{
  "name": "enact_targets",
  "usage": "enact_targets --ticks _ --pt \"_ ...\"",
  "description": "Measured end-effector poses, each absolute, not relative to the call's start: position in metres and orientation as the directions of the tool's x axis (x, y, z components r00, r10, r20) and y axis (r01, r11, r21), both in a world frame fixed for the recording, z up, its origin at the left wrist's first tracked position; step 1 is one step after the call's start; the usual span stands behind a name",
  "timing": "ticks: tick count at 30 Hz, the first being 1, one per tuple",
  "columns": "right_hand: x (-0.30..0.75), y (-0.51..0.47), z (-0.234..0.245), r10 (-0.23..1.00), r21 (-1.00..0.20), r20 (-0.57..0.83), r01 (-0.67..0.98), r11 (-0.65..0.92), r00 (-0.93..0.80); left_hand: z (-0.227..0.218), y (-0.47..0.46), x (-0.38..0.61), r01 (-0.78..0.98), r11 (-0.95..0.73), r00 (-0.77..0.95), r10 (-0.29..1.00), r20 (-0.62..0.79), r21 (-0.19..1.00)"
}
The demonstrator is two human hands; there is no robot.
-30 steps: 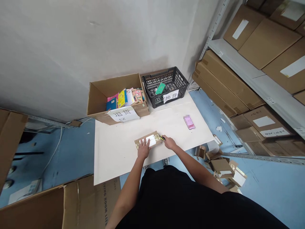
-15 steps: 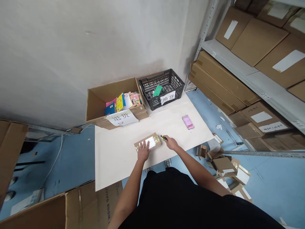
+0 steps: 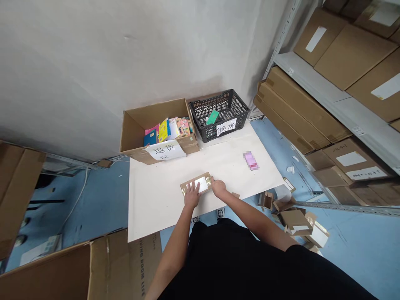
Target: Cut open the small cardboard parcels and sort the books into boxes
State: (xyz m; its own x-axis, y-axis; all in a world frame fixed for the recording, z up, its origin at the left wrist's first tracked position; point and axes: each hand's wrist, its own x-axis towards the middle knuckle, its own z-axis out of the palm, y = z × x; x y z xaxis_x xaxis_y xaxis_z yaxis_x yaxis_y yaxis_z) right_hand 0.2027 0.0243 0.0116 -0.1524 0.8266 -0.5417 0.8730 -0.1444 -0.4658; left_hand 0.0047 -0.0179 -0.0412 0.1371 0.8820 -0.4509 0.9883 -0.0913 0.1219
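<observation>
A small flat brown parcel (image 3: 203, 182) with a white label and glossy tape lies near the front edge of the white table (image 3: 156, 200). My left hand (image 3: 191, 195) rests flat on its left half, fingers spread. My right hand (image 3: 218, 187) is curled closed against the parcel's right end. The yellow-and-black cutter it held a moment ago is hidden inside the fist.
At the back of the table stand an open cardboard box (image 3: 134, 125) of colourful books and a black plastic crate (image 3: 237, 112) holding a green item, both with paper labels. A pink item (image 3: 251, 160) lies right. Shelves of cartons (image 3: 328, 96) rise right; cardboard scraps (image 3: 293, 221) litter the floor.
My right hand has moved left from beside the parcel to its right end, and the cutter's tip no longer shows. My left hand stays on the parcel.
</observation>
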Motion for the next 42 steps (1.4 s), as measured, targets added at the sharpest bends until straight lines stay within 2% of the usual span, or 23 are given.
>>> enact_targets --ticks 4,9,14,16,17,18,21,25,28,31,37,39,42 --pt "0.205 0.034 0.022 0.805 -0.354 -0.571 0.933 -0.064 -0.161 -0.043 -0.021 0.005 0.984 -0.072 0.135 0.898 -0.42 0.163" --pt "0.213 0.036 0.029 0.789 -0.294 -0.585 0.956 0.008 -0.186 -0.043 -0.022 0.009 0.98 -0.048 0.128 0.896 -0.425 0.195" --pt "0.253 -0.022 0.017 0.635 -0.24 -0.766 0.962 -0.13 -0.106 -0.039 -0.012 0.009 0.984 0.051 0.027 0.908 -0.419 0.174" --pt "0.28 -0.051 0.011 0.672 -0.219 -0.738 0.964 -0.153 -0.061 -0.04 -0.008 0.007 0.984 0.077 -0.004 0.914 -0.406 0.164" --pt "0.293 -0.061 0.009 0.74 -0.208 -0.673 0.952 -0.223 0.027 -0.04 -0.006 0.006 0.984 0.07 0.001 0.916 -0.401 0.163" --pt "0.304 -0.069 0.008 0.758 -0.173 -0.638 0.934 -0.312 0.135 -0.041 -0.006 0.005 0.985 0.057 0.011 0.92 -0.392 0.163" --pt "0.32 -0.069 0.011 0.804 -0.218 -0.557 0.897 -0.384 0.209 -0.039 -0.007 0.009 0.99 0.049 0.006 0.927 -0.374 0.136" --pt "0.297 -0.038 0.016 0.866 -0.389 -0.487 0.859 -0.333 0.116 -0.028 -0.007 0.021 0.994 0.064 -0.024 0.919 -0.394 0.09" --pt "0.261 -0.017 0.012 0.86 -0.543 -0.507 0.753 -0.371 0.059 -0.017 -0.002 0.022 0.993 0.04 0.007 0.918 -0.397 0.111" --pt "0.219 -0.004 0.003 0.836 -0.626 -0.547 0.643 -0.44 0.04 -0.011 -0.001 0.013 0.993 0.043 0.002 0.931 -0.365 0.114" --pt "0.164 0.025 -0.009 0.848 -0.579 -0.506 0.666 -0.47 0.158 -0.009 -0.03 0.001 0.995 0.079 -0.05 0.926 -0.374 0.063" --pt "0.162 0.038 -0.011 0.853 -0.561 -0.483 0.679 -0.473 0.195 -0.008 -0.04 0.003 0.996 0.059 -0.027 0.923 -0.384 0.073" --pt "0.168 0.053 -0.016 0.829 -0.53 -0.524 0.688 -0.496 0.194 -0.007 -0.046 0.003 0.994 -0.005 0.052 0.902 -0.429 0.111"
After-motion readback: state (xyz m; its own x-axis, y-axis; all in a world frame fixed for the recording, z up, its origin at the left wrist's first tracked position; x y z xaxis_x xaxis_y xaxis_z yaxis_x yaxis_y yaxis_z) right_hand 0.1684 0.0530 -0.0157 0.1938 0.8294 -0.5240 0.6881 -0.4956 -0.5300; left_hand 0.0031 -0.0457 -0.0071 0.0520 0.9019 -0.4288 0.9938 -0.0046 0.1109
